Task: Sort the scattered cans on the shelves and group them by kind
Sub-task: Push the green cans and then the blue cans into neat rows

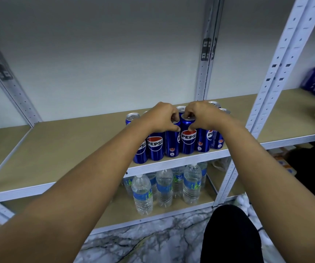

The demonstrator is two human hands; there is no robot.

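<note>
**Packed cans could topple**

The left hand (161, 115) and right hand (198, 114) each pinched a Pepsi can (188, 138) by its rim, on the shelf (61, 149) near its front edge. A careless tug risked knocking neighbouring cans off.

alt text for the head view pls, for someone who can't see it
A person's left hand and right hand each grip the top of a blue Pepsi can within a cluster of upright Pepsi cans at the front of a tan shelf. Water bottles stand on the shelf below, in white metal racking.
</note>
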